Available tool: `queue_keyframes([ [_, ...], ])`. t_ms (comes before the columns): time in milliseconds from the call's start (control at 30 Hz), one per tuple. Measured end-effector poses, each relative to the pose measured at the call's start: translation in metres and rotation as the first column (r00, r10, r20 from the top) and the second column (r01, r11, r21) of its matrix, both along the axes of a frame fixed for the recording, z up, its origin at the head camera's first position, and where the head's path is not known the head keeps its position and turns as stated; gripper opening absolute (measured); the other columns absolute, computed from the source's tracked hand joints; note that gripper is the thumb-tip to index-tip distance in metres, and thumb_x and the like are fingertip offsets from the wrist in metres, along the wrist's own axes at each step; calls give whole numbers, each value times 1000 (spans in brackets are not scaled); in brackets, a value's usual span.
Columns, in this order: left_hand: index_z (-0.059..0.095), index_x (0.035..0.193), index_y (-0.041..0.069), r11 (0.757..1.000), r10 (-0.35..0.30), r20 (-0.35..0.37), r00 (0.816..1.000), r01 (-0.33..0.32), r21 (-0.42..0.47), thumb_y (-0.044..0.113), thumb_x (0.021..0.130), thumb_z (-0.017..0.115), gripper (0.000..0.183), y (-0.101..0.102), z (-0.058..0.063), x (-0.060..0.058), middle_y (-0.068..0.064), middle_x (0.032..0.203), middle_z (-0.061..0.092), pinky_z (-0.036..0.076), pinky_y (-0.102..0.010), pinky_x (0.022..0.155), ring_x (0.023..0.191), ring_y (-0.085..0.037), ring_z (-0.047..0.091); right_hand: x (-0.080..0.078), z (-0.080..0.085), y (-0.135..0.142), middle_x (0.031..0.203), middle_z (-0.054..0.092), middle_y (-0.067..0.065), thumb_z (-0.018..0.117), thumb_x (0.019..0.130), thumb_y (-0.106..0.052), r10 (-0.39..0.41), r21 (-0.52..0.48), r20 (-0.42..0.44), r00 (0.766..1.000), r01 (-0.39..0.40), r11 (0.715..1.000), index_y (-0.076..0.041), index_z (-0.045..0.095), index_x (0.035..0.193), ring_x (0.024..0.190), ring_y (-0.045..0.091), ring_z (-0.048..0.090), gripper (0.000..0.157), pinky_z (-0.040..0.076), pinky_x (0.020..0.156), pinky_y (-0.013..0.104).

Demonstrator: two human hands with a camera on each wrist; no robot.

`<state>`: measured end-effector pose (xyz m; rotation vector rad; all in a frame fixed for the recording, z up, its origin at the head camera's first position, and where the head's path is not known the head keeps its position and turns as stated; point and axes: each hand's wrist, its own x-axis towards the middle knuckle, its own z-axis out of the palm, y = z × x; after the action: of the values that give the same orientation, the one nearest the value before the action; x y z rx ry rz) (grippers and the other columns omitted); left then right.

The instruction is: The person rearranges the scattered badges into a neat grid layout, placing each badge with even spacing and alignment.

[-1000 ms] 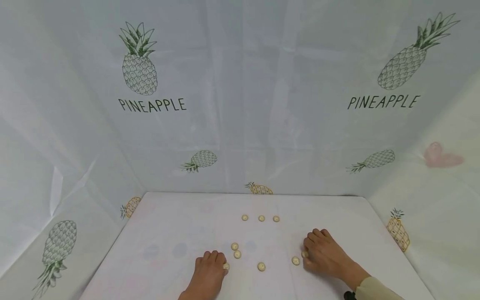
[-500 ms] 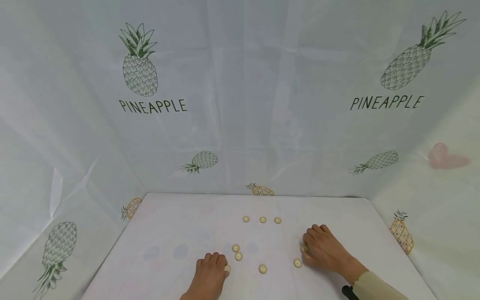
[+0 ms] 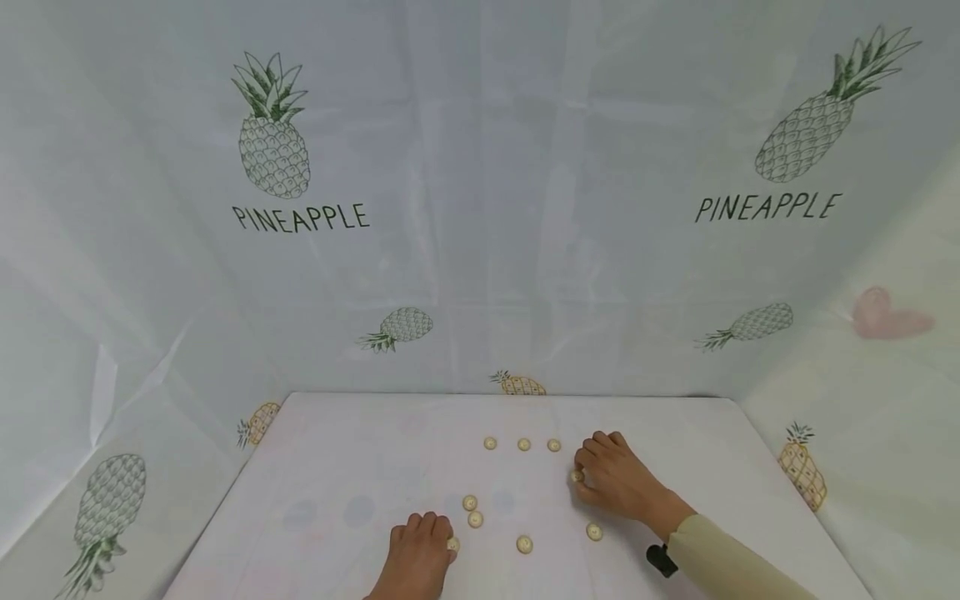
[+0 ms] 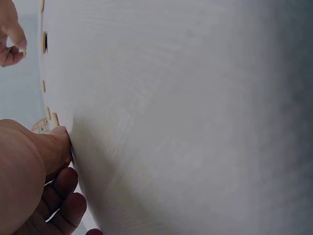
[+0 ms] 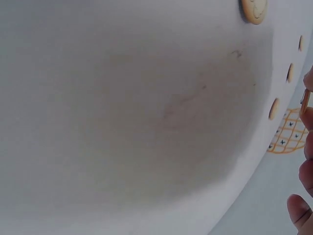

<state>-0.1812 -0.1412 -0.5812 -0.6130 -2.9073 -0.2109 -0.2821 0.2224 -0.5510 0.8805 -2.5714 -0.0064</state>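
My right hand (image 3: 617,475) pinches a small round cream disc (image 3: 577,476) between thumb and fingers. In the right wrist view, that disc (image 5: 305,100) shows edge-on at the fingertips, raised above the tabletop. Lower left of it in the head view, my left hand (image 3: 418,552) has thumb and curled fingers on another cream disc (image 3: 453,543) at the table surface. The left wrist view mostly hides this disc behind the thumb (image 4: 57,142). Two discs, one (image 3: 469,502) just above the other (image 3: 476,519), lie to the right of the left hand.
A row of three discs ends in one (image 3: 554,445) close to the right hand. Single discs lie at front centre (image 3: 524,544) and front right (image 3: 594,532). The white table (image 3: 337,467) meets pineapple-printed sheets (image 3: 480,250) at its back and sides.
My right hand has carried its disc left and away from me, toward the row of three. The left hand stays at its disc.
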Motion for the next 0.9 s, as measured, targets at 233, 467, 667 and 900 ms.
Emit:
queue_keyframes([
  [233, 60, 96, 15, 1000, -2, 3, 1000, 2, 0, 30, 87, 87, 33, 0, 2, 1, 7, 85, 46, 41, -38, 71, 82, -13, 41, -10, -3, -15, 86, 61, -7, 78, 85, -28, -4, -2, 55, 998, 4, 1000, -17, 69, 87, 84, 15, 46, 14, 39, 82, 39],
  [467, 59, 97, 15, 1000, -4, -3, 1000, 4, -9, 31, 87, 86, 33, 1, 0, 0, 7, 85, 46, 41, -38, 72, 82, -13, 42, -15, -11, -21, 83, 59, -7, 79, 84, -26, 5, -15, 41, 999, -5, 1000, -17, 68, 85, 82, 14, 44, 14, 38, 80, 38],
  [667, 59, 97, 15, 1000, 1, 21, 1000, -1, -3, 31, 88, 86, 32, 1, -2, -1, 8, 84, 45, 43, -41, 74, 83, -13, 40, -18, -14, -22, 84, 60, -6, 79, 84, -24, 5, -20, 59, 998, -3, 1000, -17, 68, 86, 82, 14, 45, 13, 39, 79, 38],
  [900, 59, 97, 16, 1000, 10, 18, 1000, -11, 2, 30, 87, 87, 32, 0, -1, 0, 8, 84, 45, 43, -41, 74, 82, -12, 40, -20, -18, -24, 83, 60, -7, 77, 83, -23, 1, -26, 68, 998, 1, 1000, -18, 69, 85, 81, 14, 46, 10, 38, 78, 37],
])
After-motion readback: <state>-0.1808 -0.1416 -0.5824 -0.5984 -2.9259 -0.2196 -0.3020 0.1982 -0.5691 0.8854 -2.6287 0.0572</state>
